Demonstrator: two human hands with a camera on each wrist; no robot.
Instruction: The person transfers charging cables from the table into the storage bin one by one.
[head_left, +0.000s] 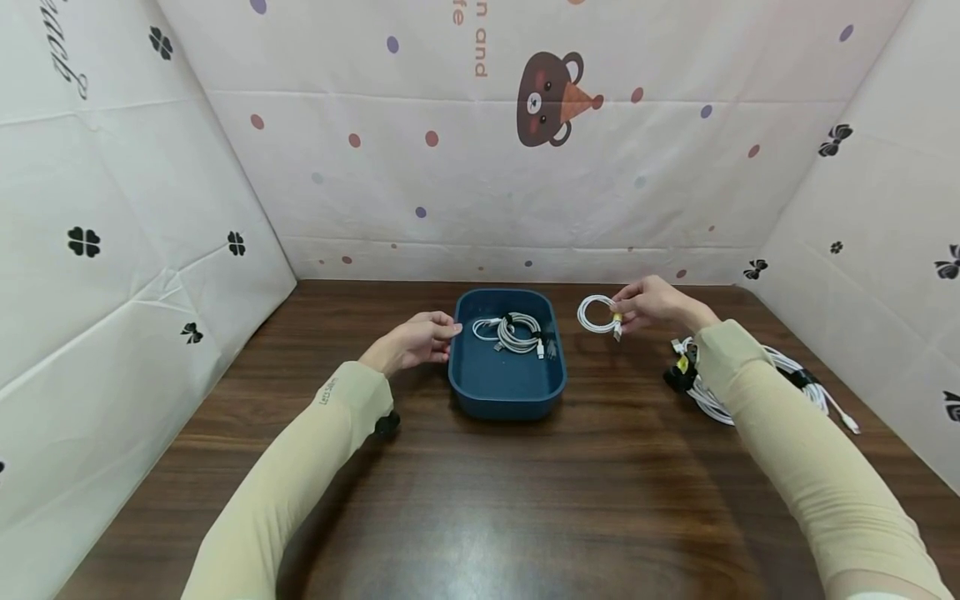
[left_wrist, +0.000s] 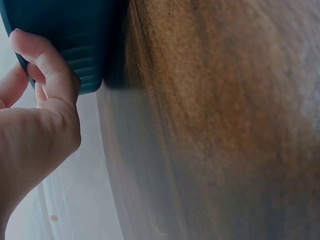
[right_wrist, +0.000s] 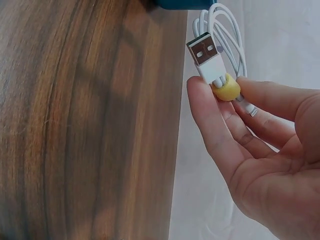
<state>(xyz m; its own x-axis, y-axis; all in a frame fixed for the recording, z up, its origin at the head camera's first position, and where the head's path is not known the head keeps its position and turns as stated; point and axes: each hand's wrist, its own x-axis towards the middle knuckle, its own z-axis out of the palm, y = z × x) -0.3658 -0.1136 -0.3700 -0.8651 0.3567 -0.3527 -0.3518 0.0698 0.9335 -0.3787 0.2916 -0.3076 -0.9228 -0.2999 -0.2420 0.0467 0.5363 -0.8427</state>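
A coiled white USB charging cable [head_left: 589, 326], bound by a yellow tie [right_wrist: 228, 89], hangs from my right hand [head_left: 651, 303], pinched between thumb and fingers at the tie. Its metal USB plug [right_wrist: 205, 49] points up in the right wrist view, and the small connector end pokes out by the fingers. My left hand [head_left: 422, 340] holds the left side of a dark blue bin [head_left: 495, 385], thumb over the rim and fingers along the outer wall. Inside the bin lies another coiled white cable [head_left: 517, 337] with black ties. The held cable is to the right of the bin, apart from it.
On the right of the brown wooden table [head_left: 480, 492], partly behind my right forearm, lie larger white cable coils [head_left: 708, 400] with a black tie [head_left: 801, 377]. Patterned white sheets [head_left: 480, 200] stand around the table's back and sides.
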